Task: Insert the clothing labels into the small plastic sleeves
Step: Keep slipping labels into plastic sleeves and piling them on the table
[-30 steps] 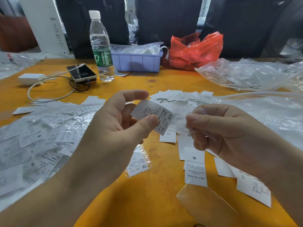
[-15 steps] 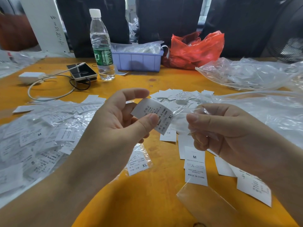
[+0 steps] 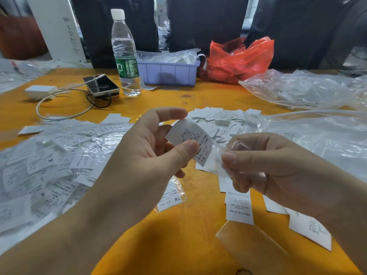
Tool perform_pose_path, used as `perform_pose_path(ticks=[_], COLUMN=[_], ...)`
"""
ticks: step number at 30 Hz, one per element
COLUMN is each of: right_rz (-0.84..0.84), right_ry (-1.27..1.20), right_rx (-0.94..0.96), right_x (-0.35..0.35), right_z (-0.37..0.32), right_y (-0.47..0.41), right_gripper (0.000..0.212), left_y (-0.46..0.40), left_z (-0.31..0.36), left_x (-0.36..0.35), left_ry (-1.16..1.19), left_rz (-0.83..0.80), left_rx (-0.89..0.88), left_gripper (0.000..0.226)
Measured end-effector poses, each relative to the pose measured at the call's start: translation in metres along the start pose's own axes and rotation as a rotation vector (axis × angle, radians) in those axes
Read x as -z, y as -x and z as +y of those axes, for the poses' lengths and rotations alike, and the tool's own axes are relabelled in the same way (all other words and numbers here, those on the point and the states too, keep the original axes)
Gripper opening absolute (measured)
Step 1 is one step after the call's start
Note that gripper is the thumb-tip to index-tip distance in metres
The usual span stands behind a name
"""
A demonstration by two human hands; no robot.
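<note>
- white printed label (image 3: 191, 140) sits pinched in your left hand (image 3: 147, 153) — thumb on the near face, fingers curled behind it — held above the orange table (image 3: 178, 241), not lying on it.
- clear plastic sleeve (image 3: 215, 162) is gripped in your right hand (image 3: 264, 165), thumb and fingers clamped on its crumpled far end; its free end points left toward the label.
- label's long axis runs from upper left down to lower right, and its lower right end meets the sleeve, just left of your right thumb tip. whether that corner is already inside the mouth or only lying against the film, you cannot tell — the plastic is too clear and creased.
- judged from this, the coming move is a slide of the label down and to the right along its own length, so keep the sleeve in line with that axis and its mouth held open.
- your left hand is the nearer one to drive the push; the right only has to steady the sleeve.
- watch the label's bow: it curves over your thumb and could buckle at the mouth.
</note>
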State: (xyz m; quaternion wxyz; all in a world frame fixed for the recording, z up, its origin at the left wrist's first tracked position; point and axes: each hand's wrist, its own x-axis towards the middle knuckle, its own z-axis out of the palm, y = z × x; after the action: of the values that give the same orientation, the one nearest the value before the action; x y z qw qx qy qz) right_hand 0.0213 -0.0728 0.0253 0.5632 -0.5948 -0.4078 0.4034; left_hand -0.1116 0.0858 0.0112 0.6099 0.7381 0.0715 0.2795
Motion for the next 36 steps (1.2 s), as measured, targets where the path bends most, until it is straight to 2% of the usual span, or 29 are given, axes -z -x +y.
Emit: perform_pose_path(ticks=[9, 22, 29, 36], right_rz=[0.003, 0.127, 0.141, 0.141], right_ry=[-0.017, 0.007, 0.038, 0.117], right_rx=[-0.015, 0.041, 0.033, 0.074], right_x=[-0.0021, -0.0023, -0.0038, -0.0072], right_z=[0.0023, 0.0034, 0.0012, -0.0006], right_y=[-0.0006, -0.0007, 0.001, 0.0013], right_gripper=[0.001, 0.008, 0.022, 0.013], left_y=[-0.0001, -0.0002, 0.0009, 0.0025], left_z=[-0.0015, -0.0016, -0.0031, -0.0021], left_x=[-0.0005, -0.0038, -0.0031, -0.003], left_ry=[0.035, 0.147, 0.005, -0.147], left_rz=[0.001, -0.031, 0.006, 0.056], left_rx=[0.032, 0.135, 0.083, 0.052], left_gripper=[0.038, 0.029, 0.02, 0.02])
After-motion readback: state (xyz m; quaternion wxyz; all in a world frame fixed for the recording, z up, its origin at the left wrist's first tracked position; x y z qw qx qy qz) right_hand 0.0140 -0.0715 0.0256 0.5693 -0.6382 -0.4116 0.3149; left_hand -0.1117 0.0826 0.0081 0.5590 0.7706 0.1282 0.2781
